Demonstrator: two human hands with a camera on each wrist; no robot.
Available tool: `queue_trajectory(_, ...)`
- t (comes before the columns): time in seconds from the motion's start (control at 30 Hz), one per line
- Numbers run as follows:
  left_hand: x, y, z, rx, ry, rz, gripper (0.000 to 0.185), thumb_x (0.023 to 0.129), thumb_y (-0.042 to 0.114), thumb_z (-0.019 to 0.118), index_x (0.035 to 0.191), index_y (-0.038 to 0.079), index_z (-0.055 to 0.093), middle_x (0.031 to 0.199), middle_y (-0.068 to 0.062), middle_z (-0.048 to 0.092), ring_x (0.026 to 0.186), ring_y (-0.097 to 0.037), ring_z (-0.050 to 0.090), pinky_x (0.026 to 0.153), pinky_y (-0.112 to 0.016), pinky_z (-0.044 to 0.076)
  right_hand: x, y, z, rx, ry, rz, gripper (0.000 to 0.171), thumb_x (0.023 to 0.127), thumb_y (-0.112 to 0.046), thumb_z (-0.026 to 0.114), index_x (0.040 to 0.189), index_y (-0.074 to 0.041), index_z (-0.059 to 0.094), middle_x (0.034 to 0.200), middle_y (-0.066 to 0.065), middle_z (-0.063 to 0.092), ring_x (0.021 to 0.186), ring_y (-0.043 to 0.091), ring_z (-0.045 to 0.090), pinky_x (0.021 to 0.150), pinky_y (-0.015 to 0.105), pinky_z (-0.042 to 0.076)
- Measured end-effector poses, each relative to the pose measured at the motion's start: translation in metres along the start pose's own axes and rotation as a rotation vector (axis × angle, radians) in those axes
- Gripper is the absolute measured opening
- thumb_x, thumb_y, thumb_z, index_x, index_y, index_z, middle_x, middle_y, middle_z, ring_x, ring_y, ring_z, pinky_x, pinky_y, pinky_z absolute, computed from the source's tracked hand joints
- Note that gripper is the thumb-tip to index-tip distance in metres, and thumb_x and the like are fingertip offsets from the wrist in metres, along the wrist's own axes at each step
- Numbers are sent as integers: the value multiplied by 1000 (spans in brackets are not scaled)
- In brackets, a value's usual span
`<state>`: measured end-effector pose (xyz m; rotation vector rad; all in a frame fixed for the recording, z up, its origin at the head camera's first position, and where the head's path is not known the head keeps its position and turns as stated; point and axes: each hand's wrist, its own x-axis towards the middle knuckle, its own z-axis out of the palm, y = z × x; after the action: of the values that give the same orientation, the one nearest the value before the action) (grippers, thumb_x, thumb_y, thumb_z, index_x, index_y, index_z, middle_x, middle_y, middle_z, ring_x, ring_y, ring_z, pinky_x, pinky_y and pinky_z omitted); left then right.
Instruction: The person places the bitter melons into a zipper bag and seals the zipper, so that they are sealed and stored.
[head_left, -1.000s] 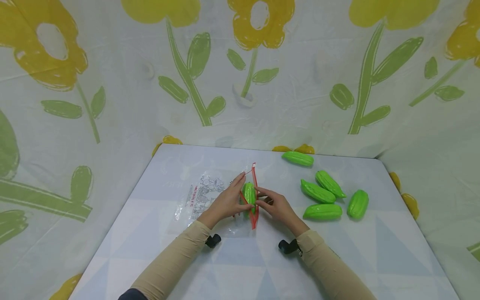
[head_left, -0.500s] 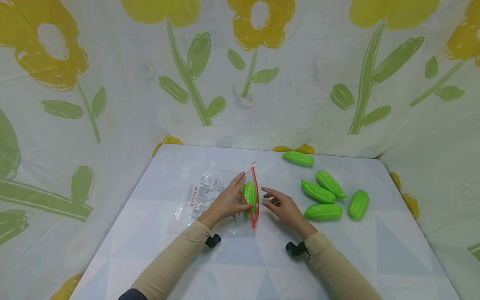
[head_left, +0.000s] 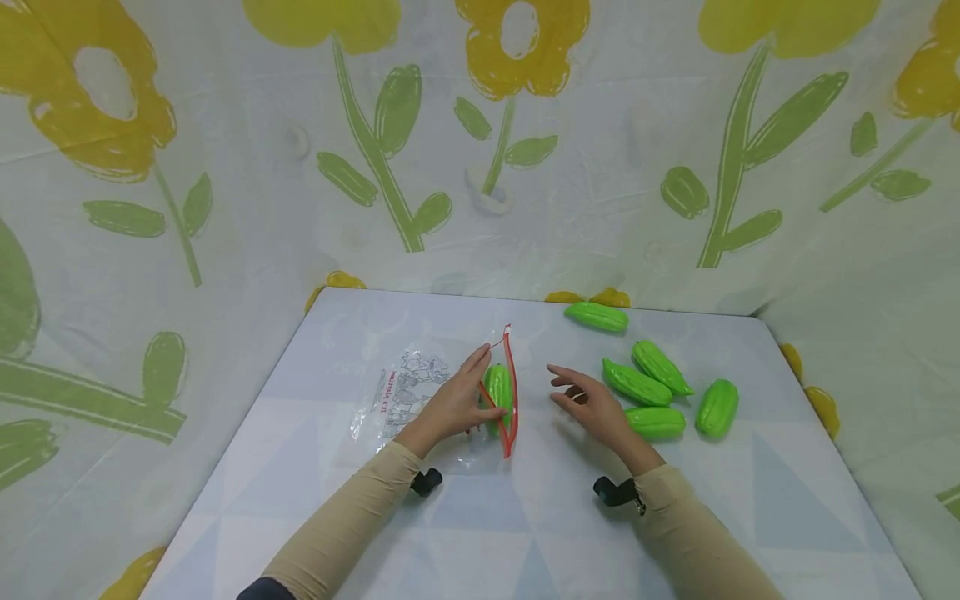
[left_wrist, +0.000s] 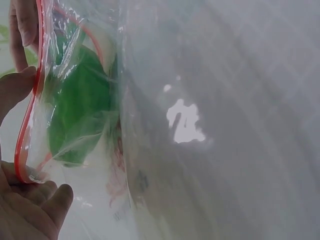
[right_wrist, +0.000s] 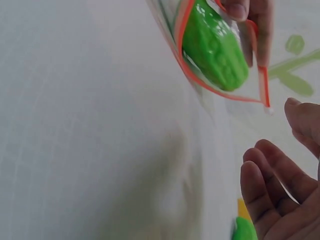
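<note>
While the left hand (head_left: pixel 450 406) grips a clear red-rimmed bag (head_left: pixel 420 392), ridged green gourd (head_left: pixel 497 388) inside, right hand (head_left: pixel 592 404) slack.

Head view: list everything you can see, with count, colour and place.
Zip bag: one, clear with a red zip rim and dark print, on the table left of centre, mouth held open.
Gourd in the bag: one, green, just inside the bag's mouth.
Loose gourds: five, green, on the table's right half; one lies apart near the far edge.
Table: one, white with pale grey triangles.
Backdrop cloth: white with yellow flowers and green stems, behind and beside the table.
Left hand: holds the bag's rim.
Right hand: open, holding nothing, between the bag and the loose gourds.
</note>
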<state>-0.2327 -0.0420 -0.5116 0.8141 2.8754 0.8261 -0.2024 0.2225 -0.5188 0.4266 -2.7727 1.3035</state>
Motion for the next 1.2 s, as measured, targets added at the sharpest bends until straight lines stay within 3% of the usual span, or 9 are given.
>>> queue_trajectory(0.3, 0, -1, 1, 4, 9, 20, 107, 73, 56, 70, 150, 10, 12, 156, 7, 2, 137, -18, 26, 103, -33, 38, -14, 6, -21, -8, 35, -22, 45, 89, -35, 61, 132, -32, 51, 113, 6, 65, 92, 13, 59, 80, 34, 52)
queue_trajectory(0.57, -2, -1, 1, 10, 8, 16, 107, 73, 56, 70, 150, 10, 11, 156, 6, 3, 137, -18, 26, 103, -33, 39, -30, 10, -36, -2, 74, -58, 45, 90, -32, 61, 133, -28, 51, 112, 9, 65, 92, 15, 60, 77, 27, 53)
queue_trajectory(0.93, -2, -5, 3, 13, 22, 31, 107, 73, 56, 70, 150, 9, 11, 156, 5, 3, 137, -18, 27, 102, -33, 39, -45, 19, -58, -38, 78, -22, 45, 89, -32, 62, 132, -23, 53, 115, 6, 64, 92, 10, 58, 74, 21, 51)
queue_trajectory(1.2, -2, -5, 2, -4, 33, 47, 106, 73, 55, 71, 148, 3, 16, 156, 2, 5, 137, -19, 26, 102, -34, 39, -59, 28, -75, -98, 37, -69, 44, 84, -21, 69, 127, -20, 57, 120, 2, 61, 101, 20, 57, 84, 25, 46)
